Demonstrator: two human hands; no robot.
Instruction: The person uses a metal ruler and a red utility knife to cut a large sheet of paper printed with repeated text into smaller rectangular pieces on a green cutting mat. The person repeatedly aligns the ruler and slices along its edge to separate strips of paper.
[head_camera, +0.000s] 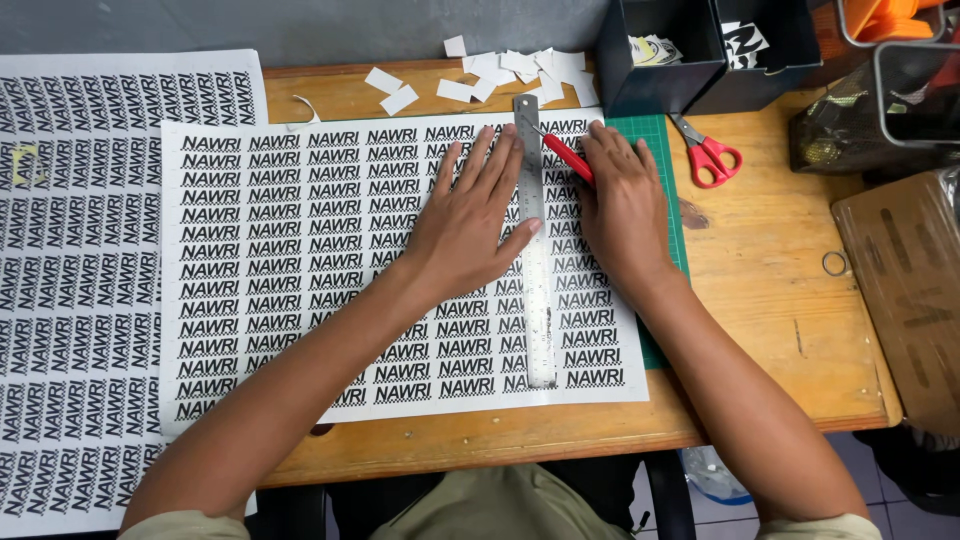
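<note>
A metal ruler (534, 250) lies lengthwise, near to far, on a white sheet (300, 260) printed with rows of black labels, toward the sheet's right side on the wooden counter (780, 300). The left hand (470, 225) presses flat on the ruler and sheet, its grip spread wide. Just right of the ruler, the right hand (622, 205) has its grip pinching a red cutter (567, 157), blade tip at the ruler's far end. A green mat (655, 145) lies under the sheet. Red scissors (708, 155) lie further right, paper scraps (500, 75) beyond.
</note>
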